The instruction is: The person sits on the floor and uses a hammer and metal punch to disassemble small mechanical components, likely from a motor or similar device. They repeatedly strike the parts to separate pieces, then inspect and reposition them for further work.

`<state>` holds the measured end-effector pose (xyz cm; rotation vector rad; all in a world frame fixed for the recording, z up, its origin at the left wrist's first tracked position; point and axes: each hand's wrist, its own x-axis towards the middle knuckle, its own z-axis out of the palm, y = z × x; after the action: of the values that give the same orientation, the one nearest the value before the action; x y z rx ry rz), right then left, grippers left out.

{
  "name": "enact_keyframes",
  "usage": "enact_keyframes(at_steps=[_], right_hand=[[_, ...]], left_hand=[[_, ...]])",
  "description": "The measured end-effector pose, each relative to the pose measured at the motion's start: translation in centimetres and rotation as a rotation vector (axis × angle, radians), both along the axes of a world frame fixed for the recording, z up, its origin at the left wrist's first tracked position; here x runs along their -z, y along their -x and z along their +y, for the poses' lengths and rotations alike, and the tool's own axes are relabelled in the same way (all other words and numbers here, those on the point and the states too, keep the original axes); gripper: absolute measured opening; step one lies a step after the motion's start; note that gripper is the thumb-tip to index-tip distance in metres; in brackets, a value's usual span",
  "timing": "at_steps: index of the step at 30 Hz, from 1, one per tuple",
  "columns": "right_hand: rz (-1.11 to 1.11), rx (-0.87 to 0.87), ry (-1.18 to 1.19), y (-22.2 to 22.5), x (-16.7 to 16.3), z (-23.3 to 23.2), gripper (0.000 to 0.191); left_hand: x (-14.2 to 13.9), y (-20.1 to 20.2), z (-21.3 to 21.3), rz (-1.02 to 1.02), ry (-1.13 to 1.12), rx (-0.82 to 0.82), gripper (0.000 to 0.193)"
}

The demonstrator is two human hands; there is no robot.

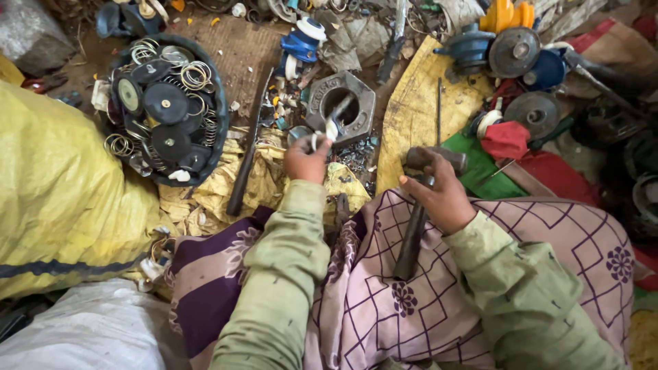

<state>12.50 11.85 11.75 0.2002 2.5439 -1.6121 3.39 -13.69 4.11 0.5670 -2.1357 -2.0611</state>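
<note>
My right hand (pixel 442 195) grips a dark metal hammer (pixel 418 219) by its handle just below the head, which rests over my lap. My left hand (pixel 306 159) holds a small white and metal part (pixel 330 130) pinched in its fingers, just in front of a grey hexagonal metal block (pixel 356 92) with a round hole. A thin rod sticks up out of that hole. Both sleeves are pale green, and patterned pink and purple cloth covers my knees.
A round black basket (pixel 216 89) at the left holds black discs, springs and wire rings. A big yellow sack (pixel 62 199) lies beside it. A long dark bar (pixel 243 171) lies on yellow cloth. Blue and grey round parts (pixel 514 51), red cloth and scrap crowd the right.
</note>
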Motion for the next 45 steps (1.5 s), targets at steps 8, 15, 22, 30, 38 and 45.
enact_keyframes(at_steps=[8, 15, 22, 30, 38, 45], right_hand=[[0.064, -0.002, -0.026, -0.3, 1.2, 0.5, 0.062], [-0.137, 0.241, 0.601, -0.3, 0.9, 0.6, 0.065], [-0.084, 0.216, 0.537, -0.1, 1.0, 0.5, 0.064], [-0.147, 0.256, 0.549, 0.0, 1.2, 0.6, 0.066], [-0.143, 0.211, 0.543, 0.2, 1.2, 0.7, 0.064], [-0.134, 0.198, 0.596, 0.3, 1.4, 0.6, 0.061]], left_hand=[[0.6, 1.1, 1.0, 0.096, 0.108, 0.006, 0.013], [-0.9, 1.3, 0.6, 0.19, 0.392, -0.071, 0.014], [-2.2, 1.8, 0.3, 0.512, 0.672, -0.078, 0.012], [-1.0, 2.3, 0.9, 0.604, 0.902, 0.184, 0.019], [-1.4, 2.1, 1.8, 0.464, 0.825, 0.339, 0.016], [-1.6, 1.5, 2.6, 0.433, 0.766, 0.419, 0.017]])
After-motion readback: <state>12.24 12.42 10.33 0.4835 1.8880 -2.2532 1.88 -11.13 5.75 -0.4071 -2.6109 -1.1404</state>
